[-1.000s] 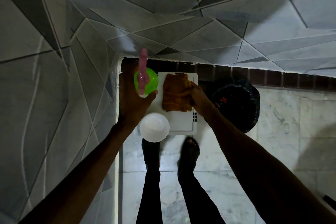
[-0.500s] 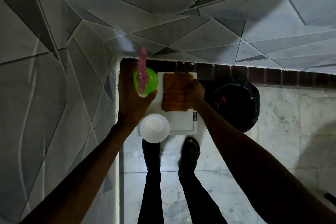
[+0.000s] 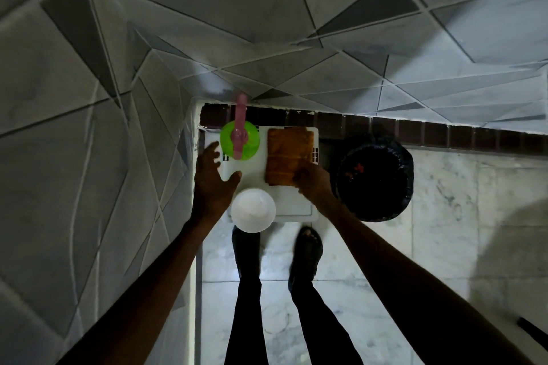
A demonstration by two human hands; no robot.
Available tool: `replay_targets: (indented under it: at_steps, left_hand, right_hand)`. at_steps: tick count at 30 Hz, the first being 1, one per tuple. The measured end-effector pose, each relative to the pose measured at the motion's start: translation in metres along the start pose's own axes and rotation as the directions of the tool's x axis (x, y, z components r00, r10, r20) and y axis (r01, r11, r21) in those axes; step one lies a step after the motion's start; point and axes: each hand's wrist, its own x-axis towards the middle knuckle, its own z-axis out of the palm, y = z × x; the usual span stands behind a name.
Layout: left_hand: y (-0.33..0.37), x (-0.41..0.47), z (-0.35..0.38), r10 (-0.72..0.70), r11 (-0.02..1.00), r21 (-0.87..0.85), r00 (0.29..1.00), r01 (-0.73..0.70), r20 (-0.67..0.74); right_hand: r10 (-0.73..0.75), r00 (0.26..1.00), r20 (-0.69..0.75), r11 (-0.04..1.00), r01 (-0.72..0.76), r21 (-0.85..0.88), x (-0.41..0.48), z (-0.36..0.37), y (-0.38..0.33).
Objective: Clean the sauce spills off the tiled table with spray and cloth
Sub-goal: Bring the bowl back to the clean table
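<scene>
Spray bottle (image 3: 239, 141), green with pink trigger head, stood at the white bench's (image 3: 293, 207) far-left corner; rigid, light, take it round the body. Left hand (image 3: 214, 184) spread wide beside it, empty. Right hand (image 3: 312, 179) pinched the orange cloth's (image 3: 289, 154) near corner; soft, limp.

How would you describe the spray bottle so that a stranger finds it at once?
Look at the small white table in the corner of the tiled walls. At its far left stands the spray bottle, beside the orange cloth. Only it has a bright green body and a pink trigger head.
</scene>
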Motion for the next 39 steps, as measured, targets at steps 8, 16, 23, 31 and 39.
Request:
replay_targets:
  at_steps: [8, 16, 23, 31, 39]
  left_hand:
    - [-0.057, -0.026, 0.007, -0.222, 0.942, 0.297, 0.951, 0.153, 0.216]
    - [-0.062, -0.033, 0.022, -0.195, 0.944, 0.290, 0.974, 0.155, 0.116]
    - [-0.029, -0.049, 0.003, -0.261, 0.956, 0.173, 0.958, 0.239, 0.121]
    - [0.107, -0.118, -0.059, -0.282, 0.951, -0.057, 0.928, 0.304, 0.245]
    - [0.296, -0.236, -0.099, -0.006, 1.000, 0.023, 0.868, -0.006, 0.496]
  right_hand:
    - [0.051, 0.999, -0.003, 0.997, -0.051, 0.050, -0.034, 0.063, 0.008]
    - [0.150, 0.988, -0.018, 0.986, -0.148, 0.078, -0.031, 0.079, 0.012]
    - [0.150, 0.987, 0.055, 0.946, -0.160, 0.281, -0.073, 0.038, -0.006]
    - [0.205, 0.979, -0.013, 0.755, -0.149, 0.638, -0.216, -0.061, -0.041]
    - [0.268, 0.935, -0.232, 0.580, 0.036, 0.813, -0.423, -0.176, -0.048]
